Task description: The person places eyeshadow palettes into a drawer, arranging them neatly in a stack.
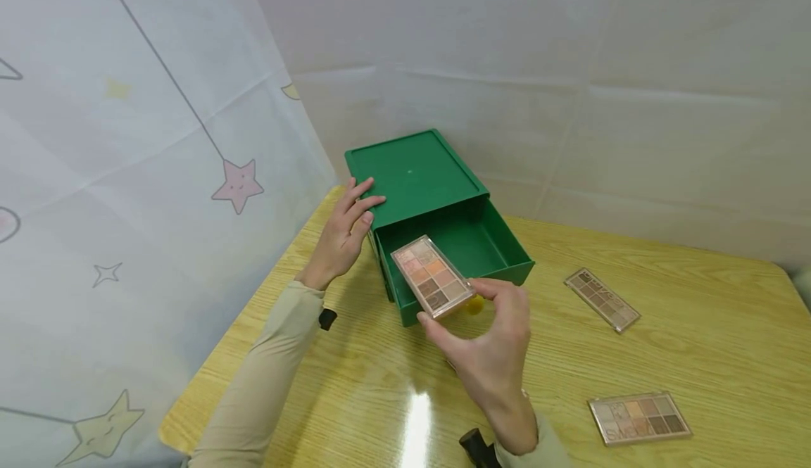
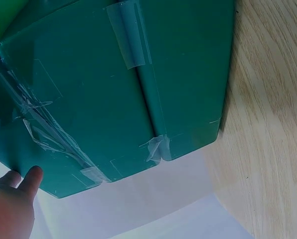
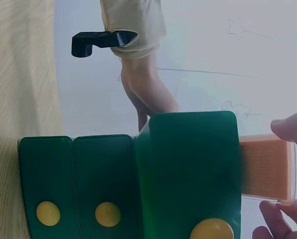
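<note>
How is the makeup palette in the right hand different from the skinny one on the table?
The held palette is wider; the skinny palette is narrower. The held palette shows pink and orange squares; the skinny palette looks mostly brown. The right hand pinches the held palette; the skinny palette lies on the table. Both have rows of colours.

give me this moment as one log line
right hand: pinches eyeshadow palette at open top drawer | left hand: touches green drawer cabinet | wooden table: two more eyeshadow palettes right of green drawer cabinet
</note>
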`<state>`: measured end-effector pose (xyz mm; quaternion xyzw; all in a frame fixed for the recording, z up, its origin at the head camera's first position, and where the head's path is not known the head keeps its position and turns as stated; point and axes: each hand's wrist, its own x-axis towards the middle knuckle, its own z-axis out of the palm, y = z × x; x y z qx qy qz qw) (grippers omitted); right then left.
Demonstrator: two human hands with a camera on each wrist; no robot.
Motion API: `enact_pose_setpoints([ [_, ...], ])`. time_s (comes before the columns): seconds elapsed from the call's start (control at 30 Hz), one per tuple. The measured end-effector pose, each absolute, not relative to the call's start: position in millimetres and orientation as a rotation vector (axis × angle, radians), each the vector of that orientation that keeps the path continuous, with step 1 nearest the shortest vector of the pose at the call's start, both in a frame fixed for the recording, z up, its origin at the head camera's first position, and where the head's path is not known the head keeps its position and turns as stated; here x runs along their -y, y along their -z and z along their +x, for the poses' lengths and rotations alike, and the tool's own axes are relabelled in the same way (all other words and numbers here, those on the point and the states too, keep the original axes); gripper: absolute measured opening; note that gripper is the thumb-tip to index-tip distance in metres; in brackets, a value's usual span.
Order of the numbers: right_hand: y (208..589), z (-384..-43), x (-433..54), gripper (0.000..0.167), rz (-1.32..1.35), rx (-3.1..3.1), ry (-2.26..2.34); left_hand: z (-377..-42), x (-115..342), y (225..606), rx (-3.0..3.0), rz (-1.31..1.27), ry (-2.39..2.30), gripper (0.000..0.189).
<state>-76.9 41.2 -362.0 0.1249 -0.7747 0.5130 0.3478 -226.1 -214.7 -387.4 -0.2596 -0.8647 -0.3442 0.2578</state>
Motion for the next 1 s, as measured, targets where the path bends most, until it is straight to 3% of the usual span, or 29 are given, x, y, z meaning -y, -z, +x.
enact_pose_setpoints([
  [1.0,373,-83,-28,0.064,0.343,2.086,-1.162,-226,214,387,2.357,-0.701,0.937,0.047],
])
